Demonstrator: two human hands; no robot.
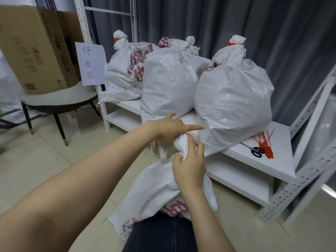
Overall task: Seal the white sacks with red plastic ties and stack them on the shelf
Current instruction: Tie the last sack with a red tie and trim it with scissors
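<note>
Grey curtain (236,19), white shelf (278,160) of tied sacks (232,99); left hand (169,130), right hand (189,166) tight around untied sack's neck (181,144).

Cardboard box (36,50) on round stool (54,96); paper sign (91,63); black scissors (257,151); grey curtain (236,24).

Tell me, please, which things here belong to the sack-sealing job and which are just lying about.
In the job:
unsealed sack, its neck gripped by left hand and right hand
red ties
shelf
sealed sacks

Lying about:
scissors, possibly for trimming
cardboard box
paper sign
stool
</note>
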